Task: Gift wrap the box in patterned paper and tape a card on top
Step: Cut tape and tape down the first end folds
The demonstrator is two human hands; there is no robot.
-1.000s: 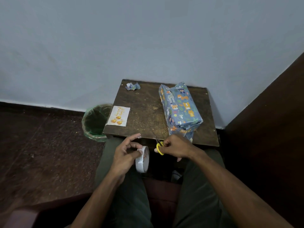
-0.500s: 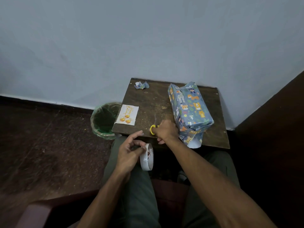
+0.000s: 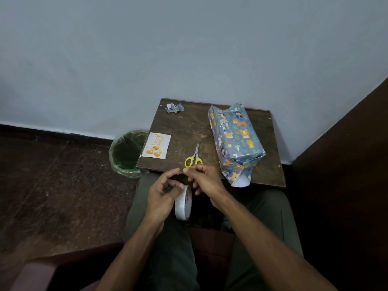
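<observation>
The left hand gripped a white roll of tape; the right hand pinched a small clear strip at the left fingertip, near yellow-handled scissors on the brown wooden table.

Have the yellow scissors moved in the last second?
Yes. The scissors now lie on the table between the card and the wrapped box, no longer held at its near edge.

Pale wall, dark floor
</observation>
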